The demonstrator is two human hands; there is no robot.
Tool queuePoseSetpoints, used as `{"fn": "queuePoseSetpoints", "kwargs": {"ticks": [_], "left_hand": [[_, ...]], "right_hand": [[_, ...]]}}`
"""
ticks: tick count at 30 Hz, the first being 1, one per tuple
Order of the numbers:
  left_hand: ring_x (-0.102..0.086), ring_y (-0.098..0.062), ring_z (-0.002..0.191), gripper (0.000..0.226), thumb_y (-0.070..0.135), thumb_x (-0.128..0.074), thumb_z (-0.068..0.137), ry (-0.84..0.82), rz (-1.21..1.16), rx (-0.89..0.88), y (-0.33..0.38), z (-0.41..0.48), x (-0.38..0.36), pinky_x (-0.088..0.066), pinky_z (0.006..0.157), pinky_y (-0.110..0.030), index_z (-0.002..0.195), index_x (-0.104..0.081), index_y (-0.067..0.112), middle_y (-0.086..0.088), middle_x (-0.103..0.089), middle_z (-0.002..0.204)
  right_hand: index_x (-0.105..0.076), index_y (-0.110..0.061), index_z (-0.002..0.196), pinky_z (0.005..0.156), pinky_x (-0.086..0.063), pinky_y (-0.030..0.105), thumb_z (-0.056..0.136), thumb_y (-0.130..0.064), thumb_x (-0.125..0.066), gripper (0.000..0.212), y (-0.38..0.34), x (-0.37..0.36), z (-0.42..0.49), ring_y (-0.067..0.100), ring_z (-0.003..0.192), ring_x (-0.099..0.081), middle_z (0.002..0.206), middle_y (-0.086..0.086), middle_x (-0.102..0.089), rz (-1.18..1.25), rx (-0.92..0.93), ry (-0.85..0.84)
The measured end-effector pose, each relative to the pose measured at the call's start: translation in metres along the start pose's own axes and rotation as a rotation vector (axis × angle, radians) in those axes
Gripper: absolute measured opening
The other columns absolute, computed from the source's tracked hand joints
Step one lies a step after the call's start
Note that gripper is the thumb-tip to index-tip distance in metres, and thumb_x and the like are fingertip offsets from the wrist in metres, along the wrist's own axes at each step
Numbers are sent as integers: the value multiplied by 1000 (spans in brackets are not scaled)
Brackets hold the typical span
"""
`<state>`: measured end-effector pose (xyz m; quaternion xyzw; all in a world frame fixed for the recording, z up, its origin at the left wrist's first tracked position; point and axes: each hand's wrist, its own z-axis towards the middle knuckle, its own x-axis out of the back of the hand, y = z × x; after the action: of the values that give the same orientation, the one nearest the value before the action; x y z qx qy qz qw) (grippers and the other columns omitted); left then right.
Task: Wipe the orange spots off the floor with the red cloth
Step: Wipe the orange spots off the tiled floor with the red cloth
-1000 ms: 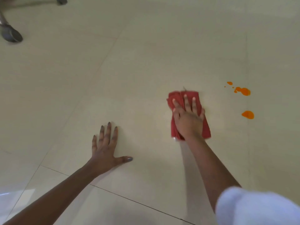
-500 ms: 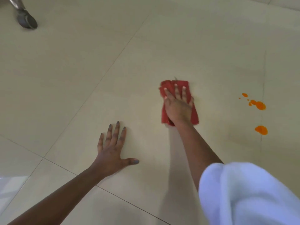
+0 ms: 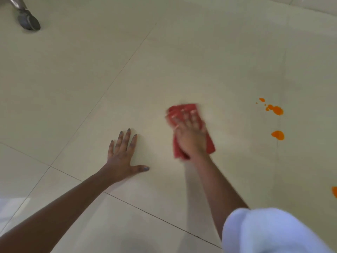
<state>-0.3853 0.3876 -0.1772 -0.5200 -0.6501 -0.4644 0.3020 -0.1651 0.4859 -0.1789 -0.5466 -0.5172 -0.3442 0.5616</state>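
Pressing: I see the right hand [image 3: 191,136] flat on the red cloth [image 3: 182,111], fingers spread on top of it, nothing pinched or gripped; the hand is motion-blurred.
Red cloth: folded, lying on the pale tiled floor [image 3: 200,52], trapped under the right palm, its edges showing ahead of the fingertips and on both sides of the wrist.
Left hand: the left hand [image 3: 122,154] is planted palm-down on bare tile, fingers splayed, thumb out toward the cloth, holding nothing, near the right hand but apart from it.
Orange spots: a cluster of orange spots [image 3: 276,110] sits well to the right of the cloth, level with the fingertips; a single orange spot [image 3: 278,135] lies nearer me, level with the right knuckles; a further orange patch [image 3: 334,191] is cut by the right edge. None touches the cloth.
Sleeve: a white sleeve [image 3: 269,232] covers the right upper arm at lower right.
Far left: a grey caster [image 3: 29,21] stands well beyond the left hand.
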Motion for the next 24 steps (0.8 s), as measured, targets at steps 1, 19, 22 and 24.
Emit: {"fn": "queuePoseSetpoints", "kwargs": {"ticks": [1,19,22,24], "left_hand": [[36,-11,134,133,100,-4,43,11,4,-40,3,-7,-1,16,113,-39,144,17,18,4,29,151],[32,-20,138,100,79,-18,75,-83,255,-534,120,-54,-58,19,114,-33,146,15,16,-5,32,150],[31,-23,138,101,80,-18,75,-105,298,-639,144,-61,-72,22,112,-36,147,10,15,-6,28,151],[32,-24,137,104,81,-15,74,-117,357,-659,159,-67,-81,22,112,-37,146,13,12,-8,30,150]], "right_hand": [[-31,-43,141,114,-9,51,97,-33,-25,46,-15,-9,-26,22,146,-7,158,-5,-17,17,121,-23],[-41,-43,136,106,-31,58,92,-44,-33,45,123,-6,-242,27,140,-29,151,-1,-33,-120,-40,70],[-38,-36,141,108,-27,59,90,-47,-30,52,163,16,-241,34,141,-25,154,9,-27,-130,-276,129],[-38,-32,141,111,-20,54,88,-51,-38,57,154,15,-249,35,139,-27,152,10,-31,-42,-421,177]]}}
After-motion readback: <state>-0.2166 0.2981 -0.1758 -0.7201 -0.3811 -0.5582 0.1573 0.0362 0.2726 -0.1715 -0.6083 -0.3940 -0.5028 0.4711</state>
